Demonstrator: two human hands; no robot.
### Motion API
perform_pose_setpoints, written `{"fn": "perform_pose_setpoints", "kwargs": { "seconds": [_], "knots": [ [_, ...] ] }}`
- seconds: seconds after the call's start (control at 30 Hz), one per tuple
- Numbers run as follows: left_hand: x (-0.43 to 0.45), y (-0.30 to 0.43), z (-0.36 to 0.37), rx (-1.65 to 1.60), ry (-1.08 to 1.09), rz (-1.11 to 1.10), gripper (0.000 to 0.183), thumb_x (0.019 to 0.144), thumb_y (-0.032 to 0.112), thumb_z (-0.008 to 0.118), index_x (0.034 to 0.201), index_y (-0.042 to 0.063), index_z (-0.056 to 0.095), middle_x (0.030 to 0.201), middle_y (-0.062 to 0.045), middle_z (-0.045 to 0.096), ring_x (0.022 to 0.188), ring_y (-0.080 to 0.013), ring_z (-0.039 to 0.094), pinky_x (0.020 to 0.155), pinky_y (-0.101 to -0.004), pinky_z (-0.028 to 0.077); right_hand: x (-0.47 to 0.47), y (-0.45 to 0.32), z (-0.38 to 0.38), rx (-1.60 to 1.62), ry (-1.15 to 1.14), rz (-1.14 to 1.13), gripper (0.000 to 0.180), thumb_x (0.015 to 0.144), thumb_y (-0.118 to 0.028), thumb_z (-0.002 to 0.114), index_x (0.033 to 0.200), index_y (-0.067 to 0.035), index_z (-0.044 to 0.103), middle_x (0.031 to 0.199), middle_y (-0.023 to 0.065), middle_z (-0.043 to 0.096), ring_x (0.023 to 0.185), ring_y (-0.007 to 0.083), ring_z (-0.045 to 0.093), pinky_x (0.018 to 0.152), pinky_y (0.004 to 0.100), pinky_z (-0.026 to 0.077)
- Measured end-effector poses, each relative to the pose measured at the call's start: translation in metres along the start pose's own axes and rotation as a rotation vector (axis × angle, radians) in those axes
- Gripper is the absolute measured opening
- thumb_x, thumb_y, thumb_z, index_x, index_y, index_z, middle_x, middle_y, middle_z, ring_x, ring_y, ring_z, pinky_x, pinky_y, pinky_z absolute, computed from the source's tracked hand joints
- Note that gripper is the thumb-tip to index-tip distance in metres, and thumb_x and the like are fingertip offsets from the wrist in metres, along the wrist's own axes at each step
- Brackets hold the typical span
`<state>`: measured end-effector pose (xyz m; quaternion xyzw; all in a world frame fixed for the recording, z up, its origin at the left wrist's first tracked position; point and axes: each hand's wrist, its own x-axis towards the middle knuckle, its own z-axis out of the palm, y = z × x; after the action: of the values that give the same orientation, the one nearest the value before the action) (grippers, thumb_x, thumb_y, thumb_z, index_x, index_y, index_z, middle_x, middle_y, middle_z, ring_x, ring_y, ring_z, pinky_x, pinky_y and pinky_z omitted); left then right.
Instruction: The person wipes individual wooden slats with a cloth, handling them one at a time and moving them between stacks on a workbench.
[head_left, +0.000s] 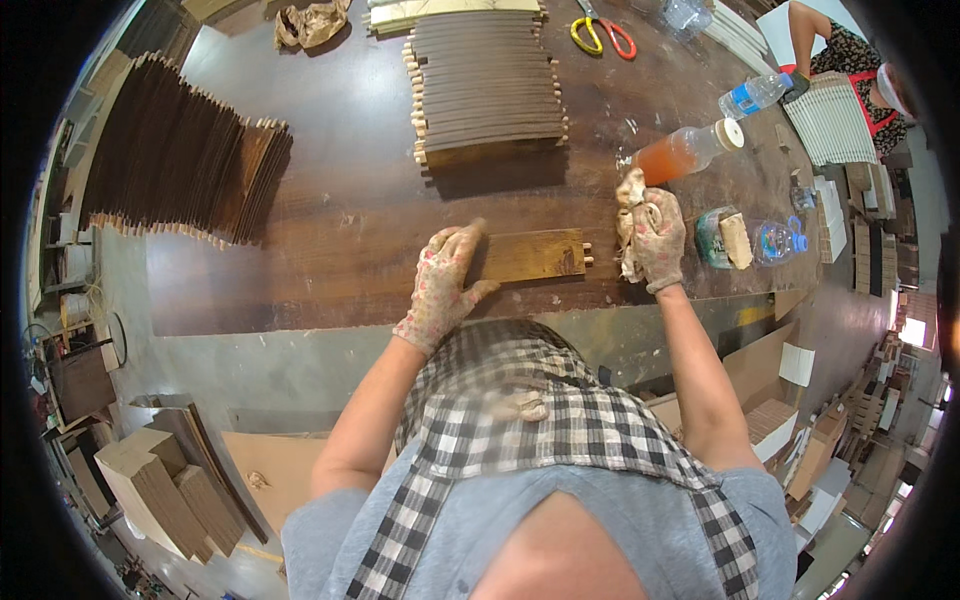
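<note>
A brown wooden board with light dowels in its right end lies flat on the dark wooden table. At the board's left end is my left hand, in a patterned work glove, thumb and fingers around that end. To the right of the board, my gloved right hand grips a stained, crumpled cloth. Beyond the board stands a stack of similar brown boards with dowels. Another row of dark dowelled boards is at the table's left side.
A bottle of orange liquid lies just beyond my right hand. Right of it are a cut plastic container and water bottles. Scissors and crumpled brown paper lie farther back. A co-worker handles pale slats at the far right.
</note>
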<state>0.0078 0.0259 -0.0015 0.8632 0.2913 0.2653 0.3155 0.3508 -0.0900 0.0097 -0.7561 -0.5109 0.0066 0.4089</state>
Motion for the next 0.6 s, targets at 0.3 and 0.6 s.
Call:
{"fn": "perform_pose_setpoints", "kwargs": {
  "seconds": [0.3,0.6],
  "knots": [
    [-0.027,0.014,0.009,0.138,0.159,0.062,0.035,0.075,0.007,0.079,0.109,0.015,0.075,0.112,-0.007,0.066,0.105,-0.0325,0.061,0.093,-0.0481,0.052,0.012,-0.078,0.05,-0.045,-0.545,-0.419,0.007,0.08,-0.011,0.074,0.087,-0.013,0.076,0.098,0.0051,0.073,0.09,0.025,0.064,0.084,0.0396,0.049],
    [-0.031,0.015,0.007,0.162,0.136,0.033,0.032,0.075,0.007,0.076,0.106,0.015,0.075,0.114,-0.006,0.067,0.107,-0.033,0.06,0.093,-0.0448,0.054,0.02,-0.113,0.073,0.133,-0.582,-0.482,0.015,0.079,-0.014,0.073,0.093,-0.017,0.077,0.097,-0.0008,0.073,0.089,0.0205,0.064,0.089,0.0387,0.046]
  ]
}}
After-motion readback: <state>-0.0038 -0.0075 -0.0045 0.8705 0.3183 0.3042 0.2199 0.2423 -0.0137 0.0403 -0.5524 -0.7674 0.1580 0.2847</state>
